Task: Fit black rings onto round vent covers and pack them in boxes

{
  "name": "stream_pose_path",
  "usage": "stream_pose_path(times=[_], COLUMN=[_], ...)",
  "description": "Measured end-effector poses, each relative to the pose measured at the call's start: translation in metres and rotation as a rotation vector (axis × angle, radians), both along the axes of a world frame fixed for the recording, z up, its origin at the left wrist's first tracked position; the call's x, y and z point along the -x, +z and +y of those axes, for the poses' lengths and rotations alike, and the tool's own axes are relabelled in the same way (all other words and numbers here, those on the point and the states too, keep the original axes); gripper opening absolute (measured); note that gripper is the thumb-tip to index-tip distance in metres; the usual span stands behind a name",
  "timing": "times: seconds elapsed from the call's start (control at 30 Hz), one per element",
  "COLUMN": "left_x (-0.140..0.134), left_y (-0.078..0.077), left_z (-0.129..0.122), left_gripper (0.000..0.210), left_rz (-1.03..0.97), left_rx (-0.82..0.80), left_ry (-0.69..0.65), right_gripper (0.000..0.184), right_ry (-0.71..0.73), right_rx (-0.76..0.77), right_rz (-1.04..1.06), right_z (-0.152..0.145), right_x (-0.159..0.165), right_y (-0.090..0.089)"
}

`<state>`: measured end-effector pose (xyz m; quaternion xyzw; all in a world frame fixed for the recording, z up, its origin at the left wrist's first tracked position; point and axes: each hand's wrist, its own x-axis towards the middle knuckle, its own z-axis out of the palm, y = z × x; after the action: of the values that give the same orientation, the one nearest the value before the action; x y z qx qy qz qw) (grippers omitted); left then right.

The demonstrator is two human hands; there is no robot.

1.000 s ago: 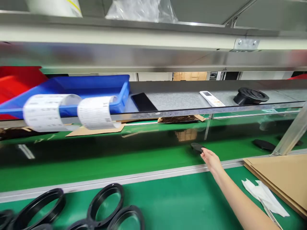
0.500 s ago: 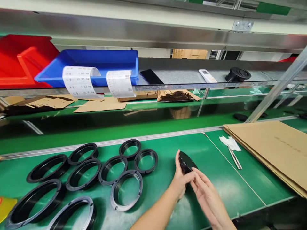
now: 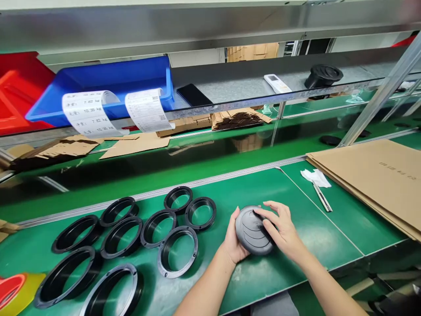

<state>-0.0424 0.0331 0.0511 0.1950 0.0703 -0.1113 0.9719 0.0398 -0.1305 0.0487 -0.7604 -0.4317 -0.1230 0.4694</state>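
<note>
A round black plastic cap [image 3: 251, 230] with curved ridges on its face is tilted toward me above the green bench. My left hand [image 3: 234, 239] grips it by the left side and from below. Over its upper right part lies my right hand [image 3: 279, 228], fingers apart, with fingertips touching the ridged face. To the left, several black flanged rings [image 3: 194, 228] of differing sizes lie on the green bench top [image 3: 230, 285]. The nearest large ring [image 3: 133, 281] is cut off by the bottom of the view.
Yellow tape roll [image 3: 31, 289] at lower left. A white tissue [image 3: 315, 177] and a slim cutter-like tool [image 3: 322, 197] lie right of my hands, beside stacked cardboard [image 3: 371, 175]. The shelf above carries a blue bin [image 3: 115, 83], phone [image 3: 194, 95], white remote [image 3: 276, 83] and black fitting [image 3: 324, 75].
The cap has turned from nearly edge-on to showing its ridged face. My right hand has moved from beneath it to its upper right. The view has shifted slightly.
</note>
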Motion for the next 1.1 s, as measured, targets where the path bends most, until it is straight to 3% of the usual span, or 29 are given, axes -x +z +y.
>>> stream_pose_path(times=[0.2,0.37,0.6,0.87,1.1], left_x=[-0.004,-0.006,-0.007,-0.006,-0.003], left_y=[0.003,-0.008,-0.004,0.000,0.001], left_z=[0.002,0.005,0.007,0.009,0.009], left_gripper=[0.065,0.059,0.074,0.079,0.081], left_rz=[0.005,0.121,0.055,-0.022,-0.034], left_rx=[0.058,-0.047,0.004,0.011,0.002], left_ry=[0.055,0.027,-0.051,-0.080,-0.102], right_gripper=[0.033,0.037,0.049,0.050,0.051], right_ry=[0.007,0.081,0.163,0.220,0.171], right_rx=[0.034,0.027,-0.252,-0.420,-0.347], right_rz=[-0.056,0.036,0.563,0.836,0.698], right_z=[0.008,0.015,0.013,0.018,0.013], right_x=[-0.001,-0.004,0.001,0.009,0.012], right_y=[-0.012,-0.014,-0.018,-0.015,-0.012])
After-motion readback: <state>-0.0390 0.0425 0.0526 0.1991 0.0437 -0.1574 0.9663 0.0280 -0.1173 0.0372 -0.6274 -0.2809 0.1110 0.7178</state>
